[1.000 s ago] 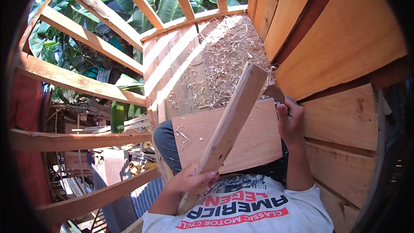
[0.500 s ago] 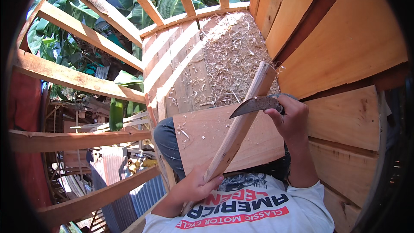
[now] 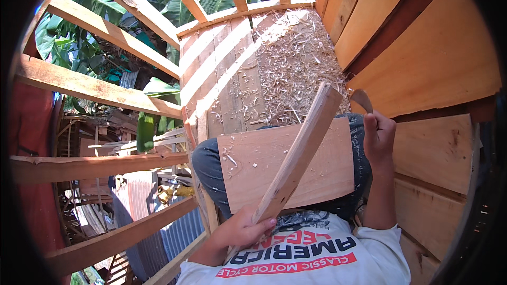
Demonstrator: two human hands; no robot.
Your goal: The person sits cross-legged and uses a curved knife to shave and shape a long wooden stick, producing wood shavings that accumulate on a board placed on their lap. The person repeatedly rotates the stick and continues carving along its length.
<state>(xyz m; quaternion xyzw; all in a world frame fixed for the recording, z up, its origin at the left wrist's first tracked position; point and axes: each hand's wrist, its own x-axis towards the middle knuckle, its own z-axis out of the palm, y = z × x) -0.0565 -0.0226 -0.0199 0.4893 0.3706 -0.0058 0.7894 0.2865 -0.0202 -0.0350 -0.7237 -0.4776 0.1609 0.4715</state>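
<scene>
A long squared wooden stick (image 3: 298, 153) slants up and to the right from my lap. My left hand (image 3: 248, 229) is wrapped round its lower end, against my shirt. Off to the right of the stick, my right hand (image 3: 379, 136) is closed round a short curved knife; its dark blade (image 3: 362, 100) points up and to the left, apart from the wood. The handle is hidden in my fist. Beneath the stick a flat wooden board (image 3: 332, 171) rests across my thighs, with a few shavings and chips on its left part.
Curled wood shavings (image 3: 296, 68) cover much of the plank floor (image 3: 211, 74) ahead. A plank wall (image 3: 438, 74) rises close on my right. To the left stands an open railing of wooden bars (image 3: 100, 92), with corrugated metal sheets (image 3: 137, 206) and banana leaves beyond it.
My right hand has drawn the knife off the stick and out to the right, turning its blade upward. My left hand still grips the stick's lower end.
</scene>
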